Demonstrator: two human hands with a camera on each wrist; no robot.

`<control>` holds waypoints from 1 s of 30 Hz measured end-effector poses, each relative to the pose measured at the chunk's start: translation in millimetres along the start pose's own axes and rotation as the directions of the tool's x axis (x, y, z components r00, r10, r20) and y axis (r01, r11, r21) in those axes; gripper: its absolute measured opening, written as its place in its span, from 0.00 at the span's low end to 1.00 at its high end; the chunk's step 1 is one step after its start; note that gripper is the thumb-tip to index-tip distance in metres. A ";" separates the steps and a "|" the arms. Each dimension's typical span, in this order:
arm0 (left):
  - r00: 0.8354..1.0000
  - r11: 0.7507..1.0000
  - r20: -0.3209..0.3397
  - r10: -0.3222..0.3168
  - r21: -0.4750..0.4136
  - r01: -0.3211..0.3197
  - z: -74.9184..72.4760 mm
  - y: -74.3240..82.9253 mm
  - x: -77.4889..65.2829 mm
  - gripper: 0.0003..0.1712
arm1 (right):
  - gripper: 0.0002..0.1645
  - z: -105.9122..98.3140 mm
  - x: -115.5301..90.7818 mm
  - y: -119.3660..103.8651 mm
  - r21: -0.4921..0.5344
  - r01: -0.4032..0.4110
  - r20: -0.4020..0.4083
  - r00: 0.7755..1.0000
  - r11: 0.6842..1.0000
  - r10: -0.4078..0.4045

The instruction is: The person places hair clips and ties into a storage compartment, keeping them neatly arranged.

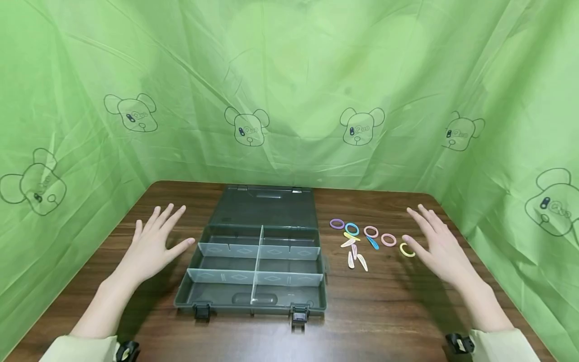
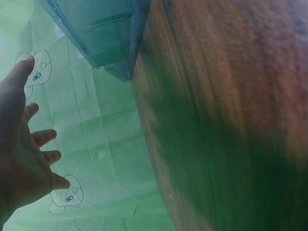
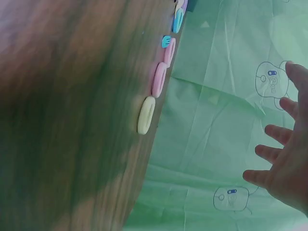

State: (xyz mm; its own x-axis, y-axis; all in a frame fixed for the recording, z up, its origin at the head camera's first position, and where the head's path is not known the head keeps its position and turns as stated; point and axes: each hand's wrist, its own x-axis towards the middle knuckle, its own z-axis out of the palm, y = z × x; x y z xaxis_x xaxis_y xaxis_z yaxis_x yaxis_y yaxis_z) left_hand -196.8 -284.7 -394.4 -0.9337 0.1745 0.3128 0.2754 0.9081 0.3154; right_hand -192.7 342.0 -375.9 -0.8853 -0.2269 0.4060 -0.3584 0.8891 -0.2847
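Note:
My left hand (image 1: 151, 245) is spread above the table, left of a dark translucent organizer box (image 1: 289, 291), and holds nothing. The box lies with its lid (image 1: 267, 207) folded back; clear dividers split it into several compartments. On the right, my right hand (image 1: 441, 250) hovers with straight fingers near a yellow hair tie (image 1: 407, 250), gripping nothing. Between box and hand lie a purple hair tie (image 1: 336, 224), a blue hair tie (image 1: 352, 229) and two pink hair ties (image 1: 371, 232). Around them are several snap hair clips, including a blue hair clip (image 1: 372, 243) and a cream hair clip (image 1: 363, 262).
The brown wooden table (image 1: 362, 311) has green fabric (image 1: 298, 65) with bear drawings hanging behind and at both sides. Two black latches (image 1: 299, 314) stick out from the box's front edge. Each wrist wears a dark device (image 1: 460, 344).

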 end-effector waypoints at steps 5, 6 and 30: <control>1.000 0.989 0.023 0.010 -0.145 -0.007 1.7 -5.2 7.8 0.50 | 0.41 3.6 15.1 -4.9 0.066 0.013 0.018 1.000 0.998 -0.015; 0.999 0.983 0.036 0.009 -0.183 -0.003 1.7 -6.0 8.7 0.50 | 0.41 5.4 18.2 -5.5 0.079 0.018 0.023 1.000 0.997 -0.020; 0.936 0.739 0.344 0.072 -0.649 0.182 24.5 -43.6 16.0 0.44 | 0.36 61.5 72.6 -1.1 0.266 0.188 0.257 0.931 0.945 -0.258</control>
State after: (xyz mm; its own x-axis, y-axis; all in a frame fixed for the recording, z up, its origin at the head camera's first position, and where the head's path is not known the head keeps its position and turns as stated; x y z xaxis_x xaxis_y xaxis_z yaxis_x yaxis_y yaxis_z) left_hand -229.3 -312.1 -425.0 -0.9331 0.3594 0.0075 0.1824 0.4554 0.8714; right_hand -274.8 300.1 -399.5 -0.8083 -0.5428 0.2281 -0.5844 0.6922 -0.4236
